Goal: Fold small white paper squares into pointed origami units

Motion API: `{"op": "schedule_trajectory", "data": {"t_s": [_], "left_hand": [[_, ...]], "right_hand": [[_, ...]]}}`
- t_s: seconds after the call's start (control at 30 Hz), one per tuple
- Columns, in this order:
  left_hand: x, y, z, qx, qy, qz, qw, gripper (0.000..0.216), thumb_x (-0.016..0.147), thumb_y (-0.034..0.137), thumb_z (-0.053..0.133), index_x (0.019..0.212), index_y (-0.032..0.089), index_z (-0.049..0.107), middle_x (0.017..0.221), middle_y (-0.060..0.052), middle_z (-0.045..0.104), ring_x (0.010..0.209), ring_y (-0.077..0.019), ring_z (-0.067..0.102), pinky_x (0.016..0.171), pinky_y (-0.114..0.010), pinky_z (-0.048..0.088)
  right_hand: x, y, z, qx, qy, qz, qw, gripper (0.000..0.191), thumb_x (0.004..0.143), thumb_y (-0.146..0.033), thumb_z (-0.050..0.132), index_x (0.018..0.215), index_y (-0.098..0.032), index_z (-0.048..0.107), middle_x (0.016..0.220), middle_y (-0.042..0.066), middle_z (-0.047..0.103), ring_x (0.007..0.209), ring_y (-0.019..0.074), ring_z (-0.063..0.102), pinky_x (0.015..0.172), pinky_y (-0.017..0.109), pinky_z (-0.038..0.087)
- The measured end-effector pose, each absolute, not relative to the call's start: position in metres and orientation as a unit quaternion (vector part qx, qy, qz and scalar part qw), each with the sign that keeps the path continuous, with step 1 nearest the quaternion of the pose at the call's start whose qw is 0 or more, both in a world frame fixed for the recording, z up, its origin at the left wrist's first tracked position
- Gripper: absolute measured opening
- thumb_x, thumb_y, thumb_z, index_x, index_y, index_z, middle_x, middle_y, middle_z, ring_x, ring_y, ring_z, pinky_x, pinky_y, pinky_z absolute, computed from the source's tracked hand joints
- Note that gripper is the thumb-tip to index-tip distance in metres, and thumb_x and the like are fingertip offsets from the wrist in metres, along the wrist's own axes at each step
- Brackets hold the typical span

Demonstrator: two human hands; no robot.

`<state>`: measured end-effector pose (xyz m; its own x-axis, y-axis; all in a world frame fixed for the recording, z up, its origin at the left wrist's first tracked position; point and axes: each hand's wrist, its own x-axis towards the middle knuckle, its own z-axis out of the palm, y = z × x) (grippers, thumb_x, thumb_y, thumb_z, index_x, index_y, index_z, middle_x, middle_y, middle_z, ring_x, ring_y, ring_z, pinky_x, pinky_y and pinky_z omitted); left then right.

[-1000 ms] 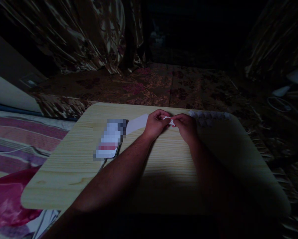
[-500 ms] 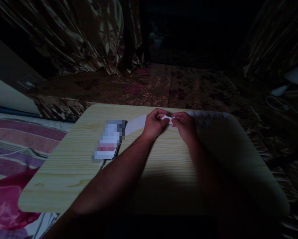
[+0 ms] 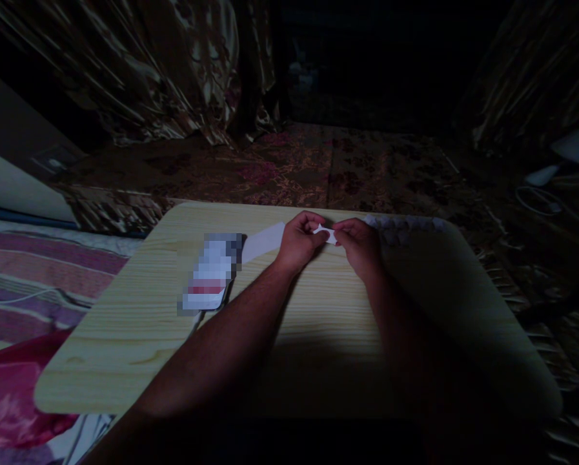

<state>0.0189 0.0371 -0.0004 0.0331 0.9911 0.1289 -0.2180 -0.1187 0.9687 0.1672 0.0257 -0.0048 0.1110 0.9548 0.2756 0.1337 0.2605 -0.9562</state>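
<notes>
Between both hands, over the far part of the wooden table [image 3: 328,310], is a small white piece of paper [image 3: 325,234] with pointed corners. My left hand [image 3: 299,240] pinches its left side between thumb and fingers. On its right side, my right hand [image 3: 361,244] grips the paper the same way. Just left of my left hand lies a flat white paper strip [image 3: 264,242]. Several small pale folded pieces [image 3: 403,226] are grouped right of my right hand, dim in the shadow. Exact folds in the held paper are too small to make out.
A phone [image 3: 212,271] with a blurred screen lies on the table's left, a cable below it. Striped bedding [image 3: 51,271] and a pink cloth [image 3: 18,387] are at the left. Patterned fabric [image 3: 289,168] runs behind the table. A white lamp [image 3: 577,145] stands at the right.
My right thumb has shifted slightly on the paper, and the paper's visible shape differs a little. Both hands otherwise stay in place.
</notes>
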Motion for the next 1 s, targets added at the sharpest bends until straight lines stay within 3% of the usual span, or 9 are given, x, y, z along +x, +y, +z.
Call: {"op": "schedule_trajectory", "data": {"t_s": [0.33,1.0], "left_hand": [[0.0193,0.0366,0.0009,0.467,0.395,0.581,0.536,0.036,0.059,0.018,0.081,0.091,0.018,0.063,0.067,0.005,0.062,0.052,-0.0071,0.050,0.051,-0.020,0.038],[0.0208,0.0363,-0.0009,0.489,0.372,0.579,0.535,0.038,0.060,0.018,0.081,0.094,0.018,0.062,0.071,0.004,0.065,0.058,-0.0085,0.056,0.055,-0.021,0.042]], "right_hand": [[0.1644,0.0292,-0.0058,-0.466,-0.519,0.412,0.586,0.028,0.067,-0.026,0.072,0.094,-0.020,0.066,0.073,-0.002,0.070,0.060,0.0137,0.063,0.058,0.028,0.052],[0.1661,0.0279,-0.0054,-0.473,-0.536,0.382,0.586,0.018,0.071,-0.026,0.068,0.088,-0.021,0.070,0.071,-0.001,0.070,0.064,0.0152,0.063,0.061,0.029,0.052]]}}
